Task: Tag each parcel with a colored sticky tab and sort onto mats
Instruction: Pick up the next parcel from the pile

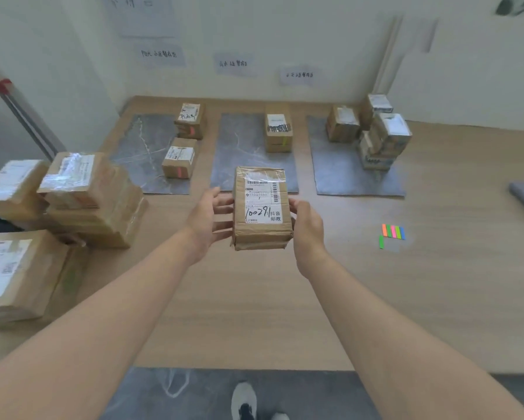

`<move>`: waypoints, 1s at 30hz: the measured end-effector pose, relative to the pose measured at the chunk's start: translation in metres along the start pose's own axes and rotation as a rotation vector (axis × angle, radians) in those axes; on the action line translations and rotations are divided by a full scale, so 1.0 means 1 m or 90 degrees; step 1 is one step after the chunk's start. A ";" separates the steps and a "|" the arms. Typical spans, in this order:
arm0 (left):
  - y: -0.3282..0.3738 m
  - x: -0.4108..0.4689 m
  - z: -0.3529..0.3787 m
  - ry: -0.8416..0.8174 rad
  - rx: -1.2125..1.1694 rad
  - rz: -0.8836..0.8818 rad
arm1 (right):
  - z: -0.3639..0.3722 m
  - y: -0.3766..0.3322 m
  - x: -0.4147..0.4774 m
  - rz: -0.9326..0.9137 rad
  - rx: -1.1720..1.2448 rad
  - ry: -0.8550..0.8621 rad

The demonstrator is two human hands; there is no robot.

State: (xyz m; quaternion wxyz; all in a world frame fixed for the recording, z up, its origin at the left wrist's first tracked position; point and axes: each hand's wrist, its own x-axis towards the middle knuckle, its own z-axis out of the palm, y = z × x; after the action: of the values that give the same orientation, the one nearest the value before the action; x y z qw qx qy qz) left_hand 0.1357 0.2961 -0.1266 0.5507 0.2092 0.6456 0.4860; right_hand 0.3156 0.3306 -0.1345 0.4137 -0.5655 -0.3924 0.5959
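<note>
Right now both hands are holding one small cardboard parcel (262, 207) up in the air, above the wooden floor (315, 298) and just in front of the near edge of the middle grey mat (242, 153). The left hand (210, 221) is pressing its side with fingers curled around the edge, and the right hand (307, 228) is pressing the opposite side, so the parcel is sitting clamped between the two palms, its shipping label facing up. I cannot tell whether a tab is on it.

Relative to that middle mat, the left mat (142, 147) is lying alongside with two tagged boxes, and the right mat (339, 165) is carrying a stack of boxes. A strip of colored sticky tabs (392, 232) is lying on the floor to the right of the parcel, well apart. Untagged parcels (81, 195) are piling up on the far left.
</note>
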 end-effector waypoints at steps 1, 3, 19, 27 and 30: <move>-0.005 0.007 0.005 -0.015 0.001 -0.009 | -0.004 0.004 0.005 0.002 -0.006 0.008; -0.013 0.022 0.012 -0.037 0.009 -0.027 | -0.011 0.011 0.015 0.011 -0.016 0.013; -0.113 0.087 0.053 -0.028 0.020 -0.165 | -0.053 0.113 0.078 0.166 -0.029 0.061; -0.134 0.095 0.067 -0.004 0.006 -0.172 | -0.063 0.133 0.090 0.178 -0.012 0.056; -0.139 0.096 0.073 0.010 0.011 -0.156 | -0.071 0.137 0.095 0.178 -0.001 0.047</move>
State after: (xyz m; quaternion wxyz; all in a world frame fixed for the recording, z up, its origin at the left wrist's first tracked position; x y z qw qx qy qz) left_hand 0.2102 0.3414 -0.2885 0.5992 0.1293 0.6748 0.4110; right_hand 0.3778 0.3719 -0.3000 0.3402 -0.6366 -0.2947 0.6262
